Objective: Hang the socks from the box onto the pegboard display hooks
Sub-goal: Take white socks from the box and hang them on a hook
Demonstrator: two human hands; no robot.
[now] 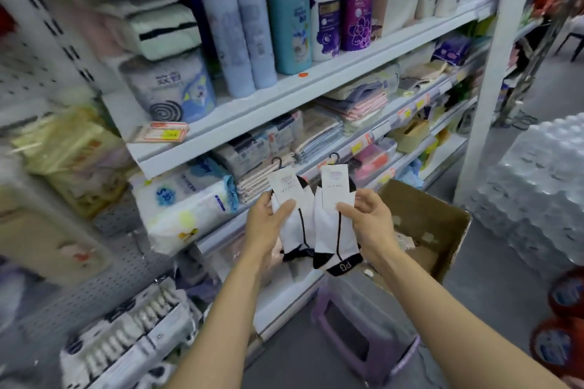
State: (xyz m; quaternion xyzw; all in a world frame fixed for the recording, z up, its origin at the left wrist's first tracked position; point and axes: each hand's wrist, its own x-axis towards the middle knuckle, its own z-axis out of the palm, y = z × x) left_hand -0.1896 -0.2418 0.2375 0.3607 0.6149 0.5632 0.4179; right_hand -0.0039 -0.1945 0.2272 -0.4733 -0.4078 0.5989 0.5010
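My left hand [268, 224] grips one pair of white socks [294, 230] with black trim, a paper tag and a small black hanger hook on top. My right hand [368, 218] holds a second, matching pair of socks [331, 230], thumb pressed on its tag. Both pairs are held upright, side by side, in front of the shelves. The open cardboard box [442, 230] stands just right of my right hand, on a purple stool [363, 335]. The grey pegboard [94, 278] fills the left side, with white socks [126, 335] hanging low on it.
White shelves [284, 95] ahead carry bottles, folded towels and tissue packs. Packaged goods hang on the pegboard's upper left. Shrink-wrapped water bottles [531, 199] are stacked at the right, behind a white post [486, 88]. Grey floor lies between stool and stack.
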